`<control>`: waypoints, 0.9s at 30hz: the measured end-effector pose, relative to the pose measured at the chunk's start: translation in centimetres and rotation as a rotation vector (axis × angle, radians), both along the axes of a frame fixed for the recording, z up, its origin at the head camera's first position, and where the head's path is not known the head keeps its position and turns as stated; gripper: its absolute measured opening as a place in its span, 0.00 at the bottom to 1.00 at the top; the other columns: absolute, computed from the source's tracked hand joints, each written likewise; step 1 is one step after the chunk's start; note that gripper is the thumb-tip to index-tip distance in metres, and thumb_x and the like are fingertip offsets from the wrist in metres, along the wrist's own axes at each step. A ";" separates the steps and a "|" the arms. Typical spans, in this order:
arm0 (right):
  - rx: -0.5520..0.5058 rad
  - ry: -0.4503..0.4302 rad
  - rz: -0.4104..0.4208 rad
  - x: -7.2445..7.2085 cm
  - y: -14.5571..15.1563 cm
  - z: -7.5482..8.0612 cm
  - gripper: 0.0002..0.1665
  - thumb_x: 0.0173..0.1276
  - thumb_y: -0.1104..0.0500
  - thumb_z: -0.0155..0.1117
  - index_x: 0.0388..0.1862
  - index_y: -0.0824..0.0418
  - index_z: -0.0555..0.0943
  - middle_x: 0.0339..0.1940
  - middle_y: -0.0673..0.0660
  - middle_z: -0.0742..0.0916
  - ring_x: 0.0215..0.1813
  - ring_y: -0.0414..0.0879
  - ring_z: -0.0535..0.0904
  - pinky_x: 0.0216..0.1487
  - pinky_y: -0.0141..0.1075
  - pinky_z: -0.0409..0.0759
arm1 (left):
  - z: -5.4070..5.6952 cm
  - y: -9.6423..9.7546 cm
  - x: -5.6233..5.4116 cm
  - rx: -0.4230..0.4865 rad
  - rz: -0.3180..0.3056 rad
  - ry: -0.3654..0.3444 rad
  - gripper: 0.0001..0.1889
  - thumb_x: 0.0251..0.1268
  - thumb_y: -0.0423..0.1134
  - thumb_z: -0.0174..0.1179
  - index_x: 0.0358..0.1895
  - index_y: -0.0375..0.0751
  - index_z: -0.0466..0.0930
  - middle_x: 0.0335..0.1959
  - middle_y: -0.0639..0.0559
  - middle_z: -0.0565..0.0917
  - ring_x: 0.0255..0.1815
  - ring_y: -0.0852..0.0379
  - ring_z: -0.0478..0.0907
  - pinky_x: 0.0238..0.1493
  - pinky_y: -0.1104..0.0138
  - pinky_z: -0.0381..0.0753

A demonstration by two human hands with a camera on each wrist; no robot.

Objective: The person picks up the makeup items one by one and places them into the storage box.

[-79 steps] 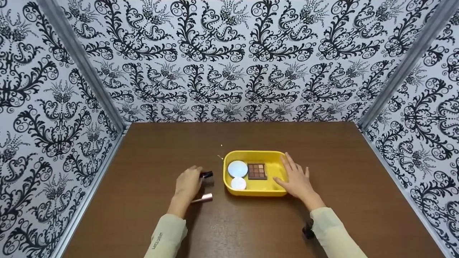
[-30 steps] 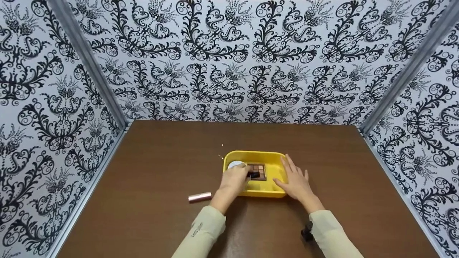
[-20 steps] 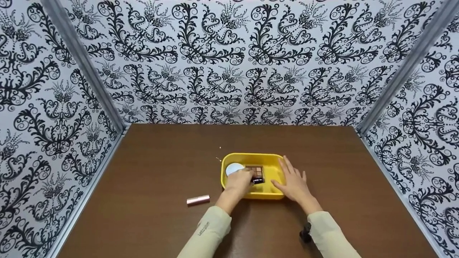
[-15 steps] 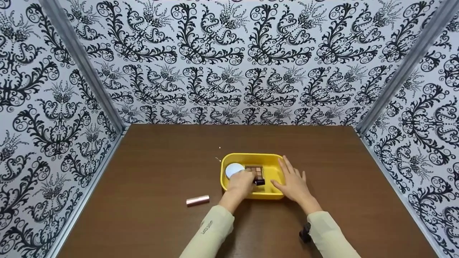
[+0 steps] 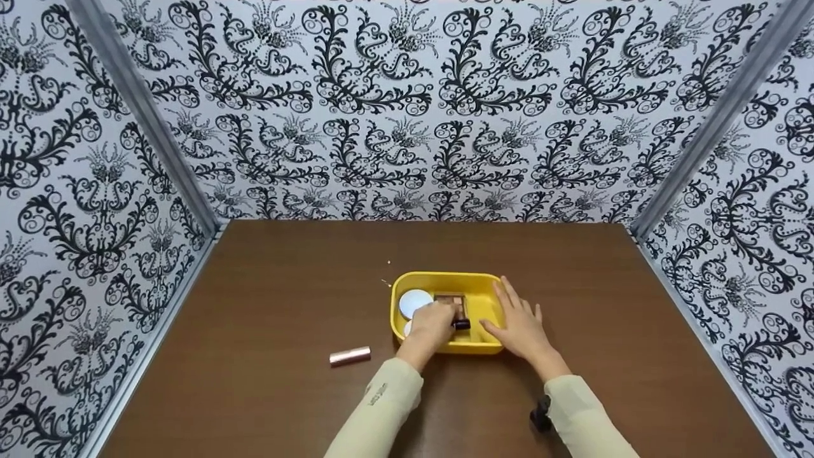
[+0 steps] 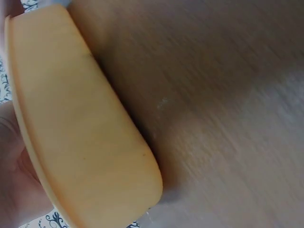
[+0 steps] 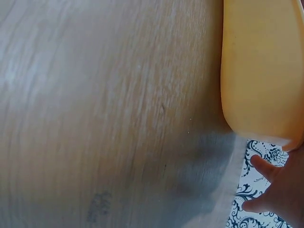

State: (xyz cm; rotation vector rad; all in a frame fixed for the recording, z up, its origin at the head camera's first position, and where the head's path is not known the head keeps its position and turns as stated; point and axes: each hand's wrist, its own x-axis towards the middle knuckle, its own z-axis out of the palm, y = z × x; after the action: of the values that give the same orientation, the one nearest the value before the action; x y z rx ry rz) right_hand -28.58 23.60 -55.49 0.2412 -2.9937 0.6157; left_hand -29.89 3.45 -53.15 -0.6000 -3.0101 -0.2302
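A yellow tray [image 5: 394,299] stands on the brown table. My left hand [image 5: 432,323] reaches over its front left side and holds a small black-capped bottle [image 5: 462,324], whose dark end sticks out past the fingers; the rest is covered. Behind that hand lies a brown eyeshadow palette [image 5: 459,300], partly hidden. Left of it is a round white lidded item [image 5: 414,303], with a smaller white round one [image 5: 407,328] mostly hidden below. My right hand [image 5: 523,324] rests on the tray's right end with fingers spread and straight. In the left wrist view, the tray wall [image 6: 80,118] fills the left side.
A shiny pink tube [image 5: 350,356] lies on the table left of the tray. Beneath the right sleeve shows a black wrist device [image 5: 541,415]. Patterned black-and-white walls [image 5: 407,127] enclose the back and sides of the table [image 5: 286,273].
My left hand has gone from the table left of the tray into the tray, carrying the black-capped bottle. The pink tube stays on the table. My right hand keeps its place.
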 end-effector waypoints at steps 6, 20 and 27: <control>0.004 0.005 0.001 -0.2 0.1 0.0 0.52 0.69 0.37 0.60 0.83 0.52 0.49 0.84 0.57 0.52 0.72 0.71 0.66 0.71 0.77 0.49 | 0.2 0.5 -0.5 -0.055 0.031 -0.045 0.05 0.61 0.36 0.65 0.37 0.50 0.88 0.41 0.53 0.89 0.41 0.52 0.86 0.36 0.58 0.87; -0.017 0.000 -0.003 -0.2 -0.1 0.1 0.52 0.68 0.38 0.61 0.83 0.52 0.50 0.84 0.57 0.53 0.72 0.71 0.65 0.71 0.76 0.49 | -0.2 0.3 -0.8 -0.054 0.046 -0.016 0.14 0.65 0.31 0.60 0.52 0.47 0.82 0.49 0.48 0.82 0.46 0.48 0.84 0.40 0.56 0.87; -0.028 -0.013 -0.002 -0.2 0.0 0.1 0.52 0.68 0.38 0.62 0.83 0.52 0.50 0.84 0.57 0.52 0.73 0.71 0.65 0.72 0.76 0.49 | 0.1 -0.4 -0.4 -0.029 0.032 -0.015 0.17 0.61 0.34 0.64 0.54 0.47 0.81 0.49 0.48 0.83 0.45 0.48 0.83 0.39 0.56 0.86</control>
State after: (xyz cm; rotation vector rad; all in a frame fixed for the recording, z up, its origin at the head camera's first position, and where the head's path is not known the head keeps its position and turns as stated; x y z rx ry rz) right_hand -28.82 23.58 -55.39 0.2335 -2.9955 0.6606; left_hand -30.31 3.08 -53.03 -0.5537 -3.0403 -0.1912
